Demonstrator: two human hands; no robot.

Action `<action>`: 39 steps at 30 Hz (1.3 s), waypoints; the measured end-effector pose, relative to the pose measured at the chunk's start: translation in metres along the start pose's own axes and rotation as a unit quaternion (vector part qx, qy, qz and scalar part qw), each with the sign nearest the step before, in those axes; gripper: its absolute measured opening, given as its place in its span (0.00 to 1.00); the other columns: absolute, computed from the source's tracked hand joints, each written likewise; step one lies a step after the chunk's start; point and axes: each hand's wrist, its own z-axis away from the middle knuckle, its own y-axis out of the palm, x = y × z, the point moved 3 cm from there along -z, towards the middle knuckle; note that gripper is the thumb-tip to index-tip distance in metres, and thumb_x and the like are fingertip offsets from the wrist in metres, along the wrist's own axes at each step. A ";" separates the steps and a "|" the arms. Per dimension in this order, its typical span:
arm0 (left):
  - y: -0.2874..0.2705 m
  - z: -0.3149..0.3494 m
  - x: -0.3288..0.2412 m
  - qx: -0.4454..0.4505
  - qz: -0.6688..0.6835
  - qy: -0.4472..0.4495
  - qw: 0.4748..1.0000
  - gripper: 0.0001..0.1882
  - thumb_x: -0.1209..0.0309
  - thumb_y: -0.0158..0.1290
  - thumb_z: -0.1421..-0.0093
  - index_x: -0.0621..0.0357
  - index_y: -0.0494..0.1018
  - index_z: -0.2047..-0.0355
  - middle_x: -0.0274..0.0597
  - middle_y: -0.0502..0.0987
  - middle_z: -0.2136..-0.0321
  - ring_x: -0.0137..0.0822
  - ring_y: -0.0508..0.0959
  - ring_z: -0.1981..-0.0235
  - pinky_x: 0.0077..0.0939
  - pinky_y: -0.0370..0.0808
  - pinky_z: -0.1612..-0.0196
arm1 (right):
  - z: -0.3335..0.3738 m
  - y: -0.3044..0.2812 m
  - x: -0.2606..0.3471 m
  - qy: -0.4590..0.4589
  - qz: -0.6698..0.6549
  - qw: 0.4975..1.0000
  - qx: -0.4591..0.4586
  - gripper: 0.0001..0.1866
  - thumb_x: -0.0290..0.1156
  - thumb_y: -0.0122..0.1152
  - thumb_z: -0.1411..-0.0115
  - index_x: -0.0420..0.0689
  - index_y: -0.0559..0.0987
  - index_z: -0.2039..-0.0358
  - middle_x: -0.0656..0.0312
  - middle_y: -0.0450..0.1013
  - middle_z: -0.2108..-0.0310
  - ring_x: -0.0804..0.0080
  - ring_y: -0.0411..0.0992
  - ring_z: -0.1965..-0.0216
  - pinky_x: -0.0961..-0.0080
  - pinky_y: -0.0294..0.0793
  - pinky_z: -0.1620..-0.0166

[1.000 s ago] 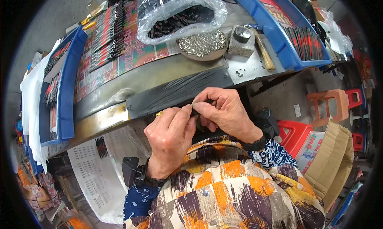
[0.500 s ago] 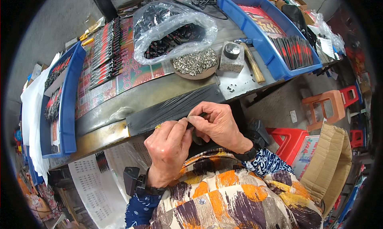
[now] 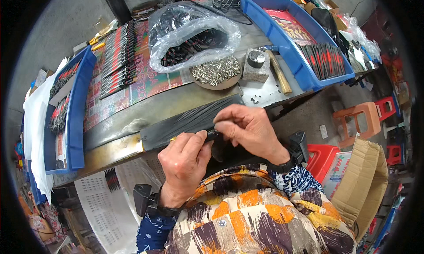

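Observation:
My left hand [image 3: 183, 161] is closed, with thumb and forefinger pinching a small black piece [image 3: 213, 134]. One rounded, shiny end of the piece sticks out to the right, and the rest is hidden by my fingers. Close by, my right hand [image 3: 251, 130] has its thumb and forefinger curled together beside that end. Whether anything sits in this pinch is not visible. Both hands are at the table's near edge, in front of a strip of black sheeting [image 3: 176, 123]. Beyond it lies a round dish [image 3: 219, 85] heaped with small silvery metal pins [image 3: 214, 71].
A clear plastic bag [image 3: 170, 30] of black-and-red parts stands behind the dish. Right of it are a stone block [image 3: 256, 72], a wooden-handled hammer [image 3: 279, 72] and a blue tray [image 3: 316, 81]. Rows of black-and-red pieces [image 3: 117, 55] and another blue tray [image 3: 76, 152] lie left.
My right hand has shifted slightly right and up, away from my left fingers, so the black piece's end now shows. My left hand has barely moved.

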 end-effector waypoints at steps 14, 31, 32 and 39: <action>-0.008 0.002 0.009 0.031 0.009 -0.057 0.998 0.10 0.81 0.63 0.52 0.65 0.78 0.67 0.43 0.76 0.77 0.34 0.73 0.81 0.24 0.70 0.77 | -0.042 -0.042 0.010 -0.268 0.477 0.821 -0.167 0.14 0.26 0.66 0.48 0.39 0.78 0.61 0.55 0.71 0.70 0.56 0.70 0.67 0.63 0.70 0.64; -0.008 0.006 0.017 0.037 0.003 -0.087 0.995 0.11 0.80 0.64 0.54 0.63 0.77 0.68 0.46 0.77 0.76 0.45 0.77 0.76 0.31 0.74 0.72 | -0.046 -0.034 0.003 -0.258 0.525 0.793 -0.172 0.12 0.31 0.70 0.51 0.42 0.79 0.67 0.57 0.67 0.68 0.56 0.68 0.62 0.61 0.72 0.63; -0.009 0.006 0.016 0.037 0.006 -0.085 0.996 0.11 0.80 0.63 0.54 0.63 0.77 0.68 0.46 0.77 0.76 0.45 0.76 0.76 0.32 0.74 0.72 | -0.047 -0.034 0.003 -0.260 0.526 0.792 -0.169 0.12 0.31 0.70 0.51 0.42 0.79 0.67 0.57 0.67 0.68 0.56 0.68 0.62 0.61 0.72 0.63; -0.010 0.008 0.016 0.029 0.007 -0.079 0.996 0.11 0.79 0.63 0.54 0.62 0.77 0.68 0.46 0.75 0.77 0.45 0.76 0.77 0.32 0.73 0.73 | -0.053 -0.036 0.003 -0.293 0.530 0.781 -0.151 0.12 0.36 0.69 0.49 0.42 0.80 0.70 0.57 0.70 0.69 0.54 0.68 0.62 0.62 0.71 0.62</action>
